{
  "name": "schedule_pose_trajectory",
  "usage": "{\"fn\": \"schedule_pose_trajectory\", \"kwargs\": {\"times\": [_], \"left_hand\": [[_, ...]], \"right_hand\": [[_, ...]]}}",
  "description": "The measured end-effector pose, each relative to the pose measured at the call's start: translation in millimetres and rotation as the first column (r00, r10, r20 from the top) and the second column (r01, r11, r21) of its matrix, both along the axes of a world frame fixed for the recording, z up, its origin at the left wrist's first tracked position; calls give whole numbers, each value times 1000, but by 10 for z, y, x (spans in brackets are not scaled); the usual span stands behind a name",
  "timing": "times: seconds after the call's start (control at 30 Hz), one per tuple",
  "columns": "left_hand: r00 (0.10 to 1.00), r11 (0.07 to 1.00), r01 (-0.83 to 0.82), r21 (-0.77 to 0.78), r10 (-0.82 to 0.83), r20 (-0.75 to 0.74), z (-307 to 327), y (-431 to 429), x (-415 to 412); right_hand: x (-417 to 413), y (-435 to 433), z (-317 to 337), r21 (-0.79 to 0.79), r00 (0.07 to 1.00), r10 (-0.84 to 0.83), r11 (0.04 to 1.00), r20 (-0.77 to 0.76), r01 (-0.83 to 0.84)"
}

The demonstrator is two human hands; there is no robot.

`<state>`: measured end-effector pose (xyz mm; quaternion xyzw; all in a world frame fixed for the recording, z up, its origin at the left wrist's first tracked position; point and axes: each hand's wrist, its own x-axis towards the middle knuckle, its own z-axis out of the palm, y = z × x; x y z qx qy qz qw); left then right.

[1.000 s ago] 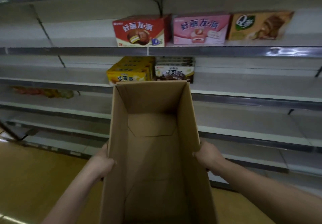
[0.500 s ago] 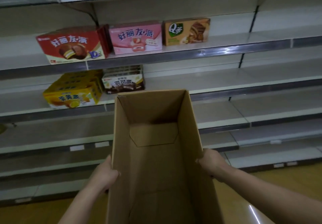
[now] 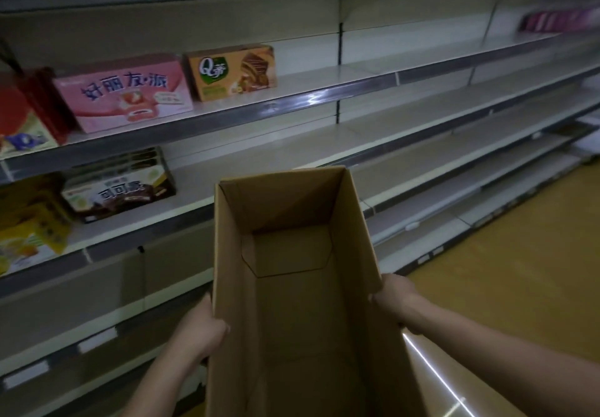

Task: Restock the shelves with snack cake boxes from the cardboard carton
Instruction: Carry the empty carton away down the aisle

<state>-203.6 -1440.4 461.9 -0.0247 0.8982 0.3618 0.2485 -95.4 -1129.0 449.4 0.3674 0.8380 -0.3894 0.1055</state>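
We face tiered grey metal shelves point(image 3: 373, 69) along a dim aisle; a light streak point(image 3: 435, 374) glints on the yellow-brown floor point(image 3: 519, 270).

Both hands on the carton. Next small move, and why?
Probably lower the carton to the floor and let go. The left hand and right hand grip its side walls, its inside shows only bare cardboard, and the pink box and brown box already stand on the shelf, so nothing seems left to unload.
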Motion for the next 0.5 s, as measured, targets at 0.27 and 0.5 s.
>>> {"fn": "schedule_pose_trajectory", "kwargs": {"times": [0.27, 0.5], "left_hand": [[974, 974, 224, -14, -225, -31, 70, 484, -166], [928, 931, 364, -9, -364, -75, 115, 913, -237]], "right_hand": [[439, 216, 108, 66, 983, -173, 984, 68, 168], [819, 360, 194, 58, 941, -337, 941, 40, 334]]}}
